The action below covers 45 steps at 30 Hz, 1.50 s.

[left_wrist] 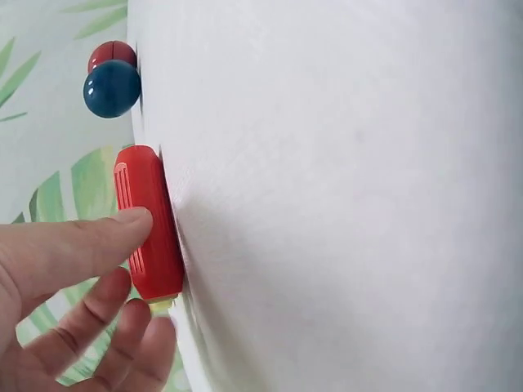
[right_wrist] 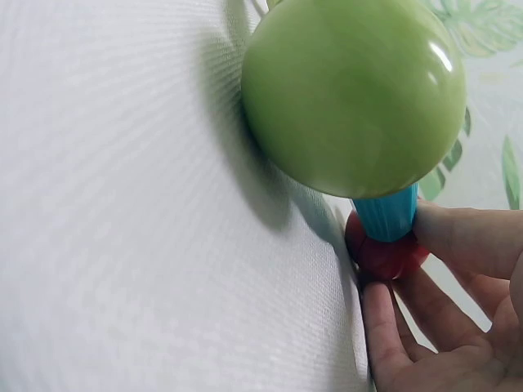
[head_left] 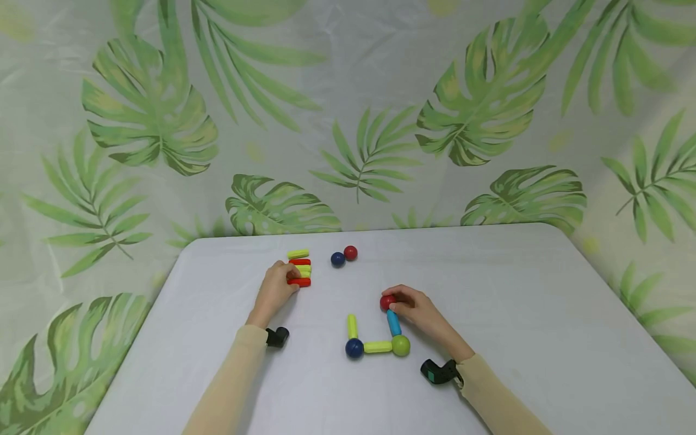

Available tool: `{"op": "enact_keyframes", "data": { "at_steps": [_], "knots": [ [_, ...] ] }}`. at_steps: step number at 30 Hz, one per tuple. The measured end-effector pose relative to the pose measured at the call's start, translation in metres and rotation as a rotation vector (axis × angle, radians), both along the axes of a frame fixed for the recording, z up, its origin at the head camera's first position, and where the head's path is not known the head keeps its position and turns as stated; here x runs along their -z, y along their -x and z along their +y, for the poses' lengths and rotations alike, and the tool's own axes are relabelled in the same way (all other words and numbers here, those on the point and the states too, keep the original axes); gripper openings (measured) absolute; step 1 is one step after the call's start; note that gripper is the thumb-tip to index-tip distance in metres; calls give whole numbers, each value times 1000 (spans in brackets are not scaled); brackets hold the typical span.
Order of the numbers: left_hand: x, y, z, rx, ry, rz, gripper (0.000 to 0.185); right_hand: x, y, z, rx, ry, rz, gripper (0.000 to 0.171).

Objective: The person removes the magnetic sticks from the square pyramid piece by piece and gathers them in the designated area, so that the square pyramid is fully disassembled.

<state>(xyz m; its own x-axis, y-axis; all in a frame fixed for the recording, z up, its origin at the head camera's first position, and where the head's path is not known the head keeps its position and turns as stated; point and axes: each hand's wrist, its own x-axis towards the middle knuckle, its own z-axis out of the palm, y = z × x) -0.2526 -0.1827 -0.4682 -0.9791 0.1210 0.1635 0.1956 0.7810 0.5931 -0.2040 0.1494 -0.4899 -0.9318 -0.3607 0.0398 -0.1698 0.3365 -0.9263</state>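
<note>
"Green leaves pattern the backdrop [head_left: 364,157], the biggest thing here. What stands below it?"

"A white-covered table [head_left: 544,290], with two arms in beige sleeves [head_left: 231,374] reaching over it."

"And the hands?"

"The right hand [head_left: 415,309] pinches a red ball [head_left: 386,302] at the far end of a blue rod [head_left: 394,324]. The left hand [head_left: 276,284] has its thumb on the nearest red rod [head_left: 304,282] of a row, other fingers curved just beside it; I cannot tell whether it grips."

"On the wrists?"

"A small black device [head_left: 441,371] each."

"Then the balls?"

"A green ball [head_left: 400,345] sits at the near right corner of a U-shaped layout, a navy ball [head_left: 354,348] at the near left. Farther back, a second red ball [head_left: 350,253] and a second navy ball [head_left: 338,260] lie close together, right of the row."

"Last, the rods?"

"The blue one runs from green to red. A lime rod [head_left: 377,347] lies between green and navy; another lime rod [head_left: 352,326] points away from the navy ball. A yellow rod [head_left: 298,254] is farthest in the row."
</note>
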Motion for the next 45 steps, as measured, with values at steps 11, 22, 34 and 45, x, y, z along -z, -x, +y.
{"op": "enact_keyframes", "data": {
  "at_steps": [11, 22, 34, 45],
  "knots": [
    [-1, -36, 47, 697, -217, -330, 29, -1, 1, 0, 2, 1, 3, 27],
    [0, -41, 58, 658, -227, -240, 17, 0, 1, 0, 0, 6, -2, 27],
    [2, -40, 27, 240, -404, -157, 15, -1, -2, -1, -11, 13, -10, 28],
    [7, -22, -6, -199, -299, -74, 12, -2, -1, 1, -7, 8, -1, 28]
  ]
}}
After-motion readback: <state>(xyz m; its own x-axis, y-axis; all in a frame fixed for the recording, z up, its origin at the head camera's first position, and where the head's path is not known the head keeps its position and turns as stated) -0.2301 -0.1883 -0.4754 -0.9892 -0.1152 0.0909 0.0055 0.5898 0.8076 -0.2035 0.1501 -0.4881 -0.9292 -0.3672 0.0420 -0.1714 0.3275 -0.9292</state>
